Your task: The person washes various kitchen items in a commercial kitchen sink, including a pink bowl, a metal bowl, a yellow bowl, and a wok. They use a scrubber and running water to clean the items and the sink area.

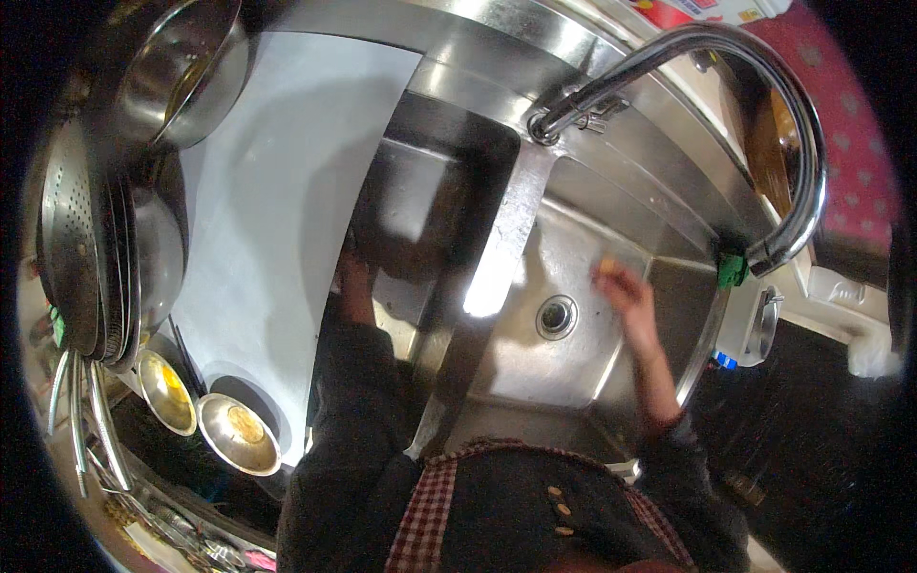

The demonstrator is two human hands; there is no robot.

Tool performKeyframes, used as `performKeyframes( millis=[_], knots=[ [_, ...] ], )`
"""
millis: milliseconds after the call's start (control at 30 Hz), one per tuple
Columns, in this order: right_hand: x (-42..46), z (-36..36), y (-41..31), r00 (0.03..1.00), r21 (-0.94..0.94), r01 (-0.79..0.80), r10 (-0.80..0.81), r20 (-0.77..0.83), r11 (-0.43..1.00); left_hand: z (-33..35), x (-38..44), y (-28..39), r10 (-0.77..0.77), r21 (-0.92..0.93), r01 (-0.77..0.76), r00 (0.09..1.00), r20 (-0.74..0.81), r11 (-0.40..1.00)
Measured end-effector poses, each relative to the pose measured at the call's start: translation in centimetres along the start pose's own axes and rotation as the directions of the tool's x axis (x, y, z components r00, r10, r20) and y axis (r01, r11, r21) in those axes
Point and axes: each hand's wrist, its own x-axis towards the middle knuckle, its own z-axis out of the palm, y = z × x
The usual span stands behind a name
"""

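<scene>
My right hand (pixel 625 290) is over the right stainless steel sink basin (pixel 516 358), to the right of its drain (pixel 557 317). Blur covers its fingers; a small yellowish-orange patch (pixel 607 266) shows at the fingertips, and I cannot tell whether it is a held thing. In shadow, my left hand (pixel 352 286) is at the right edge of a pale grey-white board (pixel 272 186), beside the left basin (pixel 408 193). Its fingers are too dark to make out. A chrome gooseneck faucet (pixel 809 136) arches over the far right side.
Metal bowls (pixel 215 100) and a perforated strainer (pixel 68 215) crowd the far left. Two small metal bowls, one with yellow contents (pixel 167 394) and one with pale brown contents (pixel 240 437), stand near the board's lower left. A green sponge-like item (pixel 732 270) sits beneath the faucet spout.
</scene>
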Motion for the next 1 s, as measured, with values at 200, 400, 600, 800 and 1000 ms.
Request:
performKeyframes(
  millis=[200,400,600,800,1000],
  knots=[
    [12.5,-0.4,-12.8,0.518,-0.628,0.619,-0.846,-0.125,0.471,5.1,-22.2,7.0,0.195,-0.062,-0.19,0.84,0.506,0.98],
    [12.7,-1.6,-11.9,0.638,-0.458,0.692,-0.77,0.026,0.558,9.0,-37.9,10.9,-0.413,0.275,0.735,0.008,0.911,0.62],
    [0.6,-1.1,-9.3,0.906,-0.224,0.338,-0.381,-0.187,0.914,11.7,-41.5,7.3,-0.463,0.211,0.791,0.102,0.88,0.574],
    [-2.6,1.9,-6.3,0.792,-0.279,0.485,-0.552,-0.26,0.829,12.2,-44.5,5.8,-0.34,0.223,0.716,0.022,0.94,0.662],
    [-0.5,-2.7,-5.3,0.954,0.267,0.007,-0.086,0.288,0.964,12.5,-46.3,10.3,-0.727,0.709,-0.408,0.143,0.671,0.575]
  ],
)
